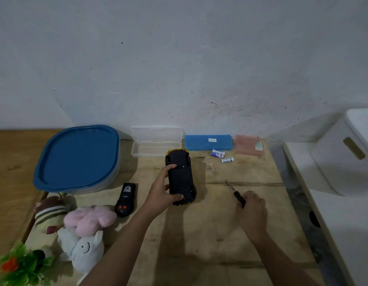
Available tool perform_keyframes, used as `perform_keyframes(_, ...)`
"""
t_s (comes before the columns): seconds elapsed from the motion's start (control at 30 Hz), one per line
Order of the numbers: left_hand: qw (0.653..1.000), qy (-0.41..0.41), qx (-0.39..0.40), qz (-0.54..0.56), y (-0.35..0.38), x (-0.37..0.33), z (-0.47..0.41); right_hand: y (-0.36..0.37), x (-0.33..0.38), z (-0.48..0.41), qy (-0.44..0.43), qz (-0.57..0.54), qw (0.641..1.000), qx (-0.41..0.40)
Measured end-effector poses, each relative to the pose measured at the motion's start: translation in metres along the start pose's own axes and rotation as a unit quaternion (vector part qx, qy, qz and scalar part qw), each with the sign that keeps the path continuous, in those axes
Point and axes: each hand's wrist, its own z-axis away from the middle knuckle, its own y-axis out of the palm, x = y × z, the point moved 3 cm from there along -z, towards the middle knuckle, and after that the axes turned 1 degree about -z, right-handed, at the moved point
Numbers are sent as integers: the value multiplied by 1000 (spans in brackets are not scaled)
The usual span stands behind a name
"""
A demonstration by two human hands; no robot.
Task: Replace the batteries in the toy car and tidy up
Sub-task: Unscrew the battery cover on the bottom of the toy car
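Observation:
The toy car (pixel 181 178) lies upside down on the wooden table, black underside up, yellow body showing at both ends. My left hand (pixel 161 193) grips its left side, thumb on the near end. My right hand (pixel 252 211) is closed around the black handle of a small screwdriver (pixel 234 190), whose metal tip points up and left, away from the car. Loose white batteries (pixel 218 154) (pixel 227 160) lie at the back right of the car. A black remote control (pixel 126 197) with red buttons lies left of my left hand.
A blue-lidded container (pixel 77 157) stands at the back left. An open clear plastic case (pixel 156 144), a blue case (pixel 209 142) and a pink case (pixel 249 147) line the wall. Plush toys (pixel 80 230) and a plastic plant (pixel 20 265) sit front left. White furniture (pixel 344 162) stands right.

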Motion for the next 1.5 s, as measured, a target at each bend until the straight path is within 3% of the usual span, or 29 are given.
perform_keyframes(0.13,1000,9,12,-10,1,-5,-2,-10,21,-4,-1,48,999,-4)
perform_keyframes(0.2,1000,12,15,-12,-1,-6,-1,-18,47,-5,-84,-73,994,-2)
perform_keyframes(0.27,1000,13,16,-12,-4,-8,0,-24,81,-2,-178,-210,959,73)
perform_keyframes(0.33,1000,16,15,-15,-7,-10,1,-30,115,4,-249,-235,930,137)
perform_keyframes(0.47,999,20,20,-15,-15,-11,3,-30,150,11,-326,-205,915,121)
perform_keyframes(1.07,998,48,3,-37,-30,-5,-4,-23,176,9,-319,-189,919,134)
perform_keyframes(1.33,998,42,18,-50,-27,-1,-9,-22,175,1,-277,-234,922,134)
perform_keyframes(1.5,998,25,17,-62,-27,9,-15,-22,173,-7,-222,-305,903,205)
